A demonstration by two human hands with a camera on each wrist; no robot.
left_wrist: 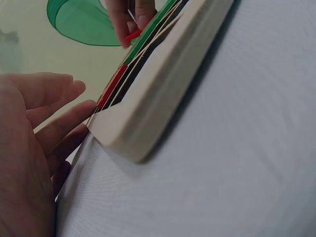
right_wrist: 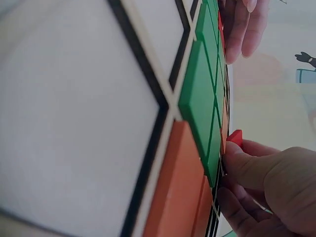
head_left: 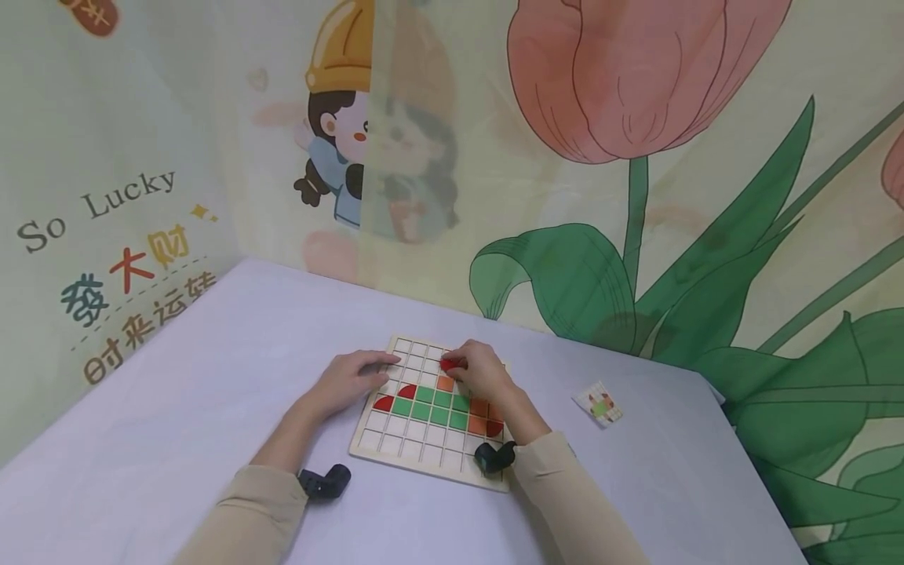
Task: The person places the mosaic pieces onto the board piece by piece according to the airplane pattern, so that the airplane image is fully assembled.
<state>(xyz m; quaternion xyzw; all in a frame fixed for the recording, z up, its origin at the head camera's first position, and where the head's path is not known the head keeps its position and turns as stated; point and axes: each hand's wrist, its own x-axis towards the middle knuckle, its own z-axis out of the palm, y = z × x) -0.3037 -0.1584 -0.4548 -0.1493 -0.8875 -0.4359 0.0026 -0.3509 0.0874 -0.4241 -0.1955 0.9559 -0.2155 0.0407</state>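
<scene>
A wooden grid board (head_left: pixel 395 449) lies on the table, with green tiles (head_left: pixel 421 412), orange tiles (head_left: pixel 477 424) and red rounded tiles (head_left: pixel 384 403) set in its squares. My right hand (head_left: pixel 482 372) pinches a red tile (right_wrist: pixel 236 138) between thumb and fingers over the board's far right part, just beyond an orange tile (head_left: pixel 445 384). My left hand (head_left: pixel 353 375) rests at the board's left edge, its fingers extended and touching the rim. In the left wrist view those fingers (left_wrist: pixel 64 123) lie against the board's corner beside a red tile (left_wrist: pixel 112 86).
A small pattern card (head_left: pixel 599 404) with a coloured grid lies on the white tablecloth (head_left: pixel 212 392) to the right of the board. Behind the table hangs a printed curtain (head_left: pixel 438 275) with a tulip and a cartoon figure. Each wrist wears a black camera (head_left: pixel 326 481).
</scene>
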